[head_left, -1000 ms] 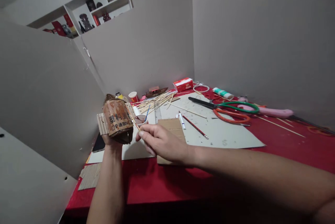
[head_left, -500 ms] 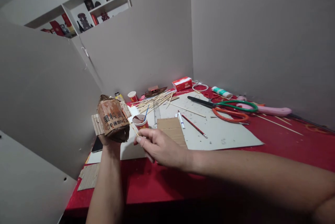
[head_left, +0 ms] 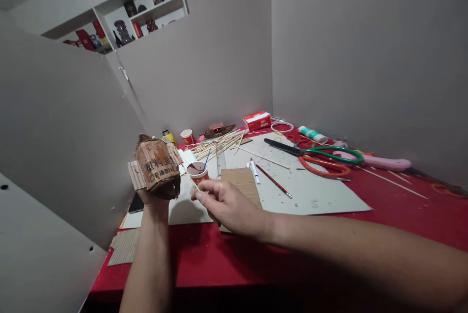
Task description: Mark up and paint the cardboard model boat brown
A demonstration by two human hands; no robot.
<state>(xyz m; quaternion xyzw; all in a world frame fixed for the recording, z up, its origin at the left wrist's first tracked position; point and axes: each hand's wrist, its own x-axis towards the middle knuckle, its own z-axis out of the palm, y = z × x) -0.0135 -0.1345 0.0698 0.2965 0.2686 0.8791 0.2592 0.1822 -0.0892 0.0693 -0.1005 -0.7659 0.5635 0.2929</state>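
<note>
Red table (head_left: 402,215), two scissors (head_left: 321,157), two cups (head_left: 197,171)

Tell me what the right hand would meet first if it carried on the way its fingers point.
The right hand, pinching a thin brush, points up and left. It would probably meet the cardboard model held up by the left hand. The paint cup sits close beside that line; depth is unclear.

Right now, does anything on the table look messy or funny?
Yes. The bamboo sticks lie scattered in a loose fan instead of a neat bundle, and the grey mat is speckled with small scraps. Nothing looks spilled.
</note>
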